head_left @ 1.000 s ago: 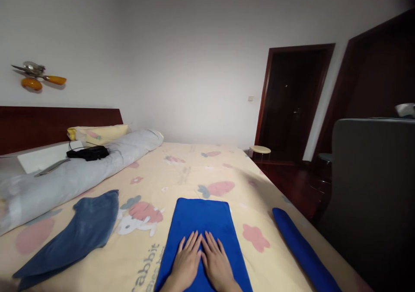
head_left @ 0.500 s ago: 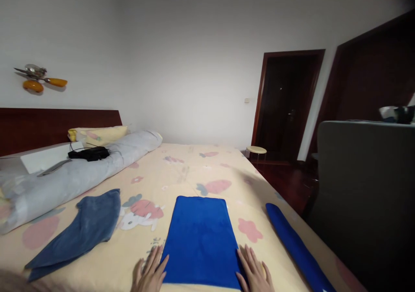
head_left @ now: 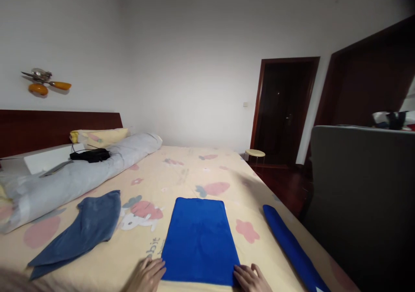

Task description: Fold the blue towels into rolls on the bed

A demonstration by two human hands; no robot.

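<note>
A flat, bright blue rectangular cloth [head_left: 199, 240] lies smooth on the patterned bedsheet in front of me. My left hand [head_left: 149, 274] is at its near left corner, fingers drawn together on the edge. At the near right corner, my right hand [head_left: 252, 278] has its fingertips closed on the cloth's border. To the left, a rumpled grey-blue cloth [head_left: 86, 231] rests on the sheet. A long, narrow blue folded or rolled piece [head_left: 292, 246] lies along the bed's right side, apart from both hands.
A grey rolled quilt [head_left: 97, 175] runs along the left, with a black item [head_left: 90, 155] on it and a yellow pillow [head_left: 103, 137] behind. On the right stand a dark grey chair back or panel [head_left: 359, 188] and a small stool [head_left: 255, 153] past the bed edge.
Both hands have slid towards me, from lying spread along the blue cloth's sides to its near corners, and their fingers have curled in. The view has shifted slightly.
</note>
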